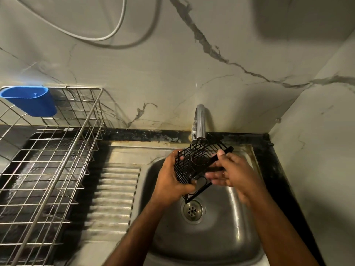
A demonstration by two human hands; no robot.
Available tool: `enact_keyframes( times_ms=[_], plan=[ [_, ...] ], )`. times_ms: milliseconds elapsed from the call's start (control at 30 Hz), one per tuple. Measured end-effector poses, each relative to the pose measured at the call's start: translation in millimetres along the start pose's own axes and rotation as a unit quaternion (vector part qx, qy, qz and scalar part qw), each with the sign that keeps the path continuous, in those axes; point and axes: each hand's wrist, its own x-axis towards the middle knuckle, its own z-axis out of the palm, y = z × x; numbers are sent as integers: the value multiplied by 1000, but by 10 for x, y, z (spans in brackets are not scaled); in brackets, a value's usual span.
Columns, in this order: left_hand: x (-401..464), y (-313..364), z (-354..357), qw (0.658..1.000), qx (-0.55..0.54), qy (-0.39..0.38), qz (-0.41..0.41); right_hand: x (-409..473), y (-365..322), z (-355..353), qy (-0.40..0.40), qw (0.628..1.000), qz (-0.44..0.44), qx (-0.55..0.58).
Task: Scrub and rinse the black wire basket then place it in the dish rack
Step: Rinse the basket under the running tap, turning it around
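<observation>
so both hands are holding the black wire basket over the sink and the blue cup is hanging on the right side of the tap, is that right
Not quite. The blue cup hangs on the dish rack, which is left of the tap, not right of it, as the head view shows. The rest holds: the left hand and right hand both hold the black wire basket over the sink.

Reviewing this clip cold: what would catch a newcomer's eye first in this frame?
First, the black wire basket, held tilted over the steel sink just below the chrome faucet; the left hand grips its left end and the right hand holds its right side. Next, the large metal dish rack on the counter at left, with a blue plastic cup hooked on its back corner.
</observation>
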Motion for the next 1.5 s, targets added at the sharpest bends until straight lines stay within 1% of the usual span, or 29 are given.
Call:
enact_keyframes(
  times_ms=[67, 133, 200, 233, 267, 300, 333, 367, 400, 467, 500, 533, 567, 667, 767, 833, 967, 1233, 1367, 1500],
  plan=[
    [-20, 1, -1, 1000, -3, -1, -4, 58, 17, -124, 59, 983, -42, -166],
    [-35, 12, 4, 1000, -4, -5, -5, 143, 64, -228, 116, 955, -82, -261],
    [-34, 19, 15, 1000, -6, -7, -3, 237, 132, -314, 160, 905, -125, -373],
    [-33, 25, 14, 1000, -8, -7, -2, 277, 150, -340, 179, 882, -142, -413],
    [-31, 28, 8, 1000, -12, -6, -2, 328, 169, -368, 191, 871, -155, -425],
    [-31, 34, -2, 1000, -18, -6, -2, 353, 157, -388, 189, 874, -160, -419],
    [-30, 42, -18, 1000, -23, -6, -3, 377, 146, -419, 171, 884, -167, -402],
    [-34, 56, -45, 1000, -29, -8, -7, 374, 104, -434, 137, 897, -176, -383],
    [-35, 67, -74, 999, -37, -12, -11, 357, 63, -443, 82, 909, -181, -366],
    [-30, 69, -119, 998, -61, -25, -20, 240, -39, -426, -52, 929, -167, -326],
    [-22, 68, -130, 997, -73, -32, -24, 181, -64, -413, -100, 932, -157, -311],
    [-13, 74, -137, 996, -82, -39, -28, 151, -63, -409, -117, 932, -157, -304],
    [-1, 84, -142, 995, -87, -45, -30, 151, -45, -407, -99, 932, -163, -307],
    [29, 86, -161, 994, -90, -61, -32, 241, 38, -377, -10, 921, -185, -342],
    [42, 66, -184, 991, -100, -77, -41, 297, 102, -345, 57, 888, -206, -408],
    [47, 54, -193, 990, -104, -84, -50, 296, 116, -330, 87, 873, -220, -427],
    [66, 56, -208, 988, -109, -93, -63, 276, 110, -303, 88, 887, -202, -405],
    [113, 38, -239, 983, -134, -97, -84, 203, 82, -296, 97, 883, -218, -404],
    [121, 46, -246, 983, -126, -103, -84, 210, 87, -310, 94, 884, -216, -403],
    [124, 63, -246, 985, -111, -110, -78, 213, 114, -344, 101, 876, -219, -417]
  ],
)
